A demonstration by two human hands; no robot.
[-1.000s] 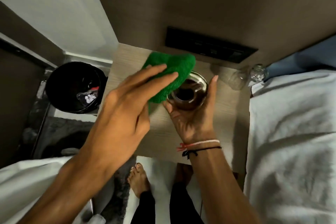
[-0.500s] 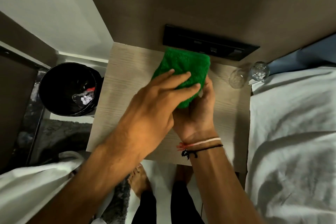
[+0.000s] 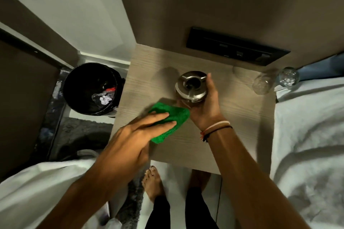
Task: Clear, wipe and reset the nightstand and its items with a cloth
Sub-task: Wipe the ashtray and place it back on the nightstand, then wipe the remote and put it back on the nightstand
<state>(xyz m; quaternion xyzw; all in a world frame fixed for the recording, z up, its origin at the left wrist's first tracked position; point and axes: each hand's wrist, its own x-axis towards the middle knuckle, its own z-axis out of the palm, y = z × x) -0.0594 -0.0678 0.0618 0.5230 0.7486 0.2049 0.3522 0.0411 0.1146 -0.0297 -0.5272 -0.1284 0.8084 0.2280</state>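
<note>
The pale wood nightstand [image 3: 238,117] fills the middle of the head view. My right hand [image 3: 206,106] grips a round metal and glass ashtray [image 3: 191,87] just above the top, its opening facing up. My left hand [image 3: 141,132] lies flat on a folded green cloth [image 3: 172,119], pressing it onto the nightstand's front left part, right beside the ashtray. Part of the cloth is hidden under my fingers.
Two clear glasses [image 3: 261,84] [image 3: 288,76] stand at the nightstand's far right corner. A black switch panel [image 3: 236,48] is on the wall behind. A black bin [image 3: 91,87] with litter stands to the left, white bedding [image 3: 309,135] to the right. My bare feet [image 3: 153,182] are below.
The cloth was over the ashtray half a second ago. My left hand has pulled it down and left onto the nightstand top, and the ashtray now shows uncovered in my right hand.
</note>
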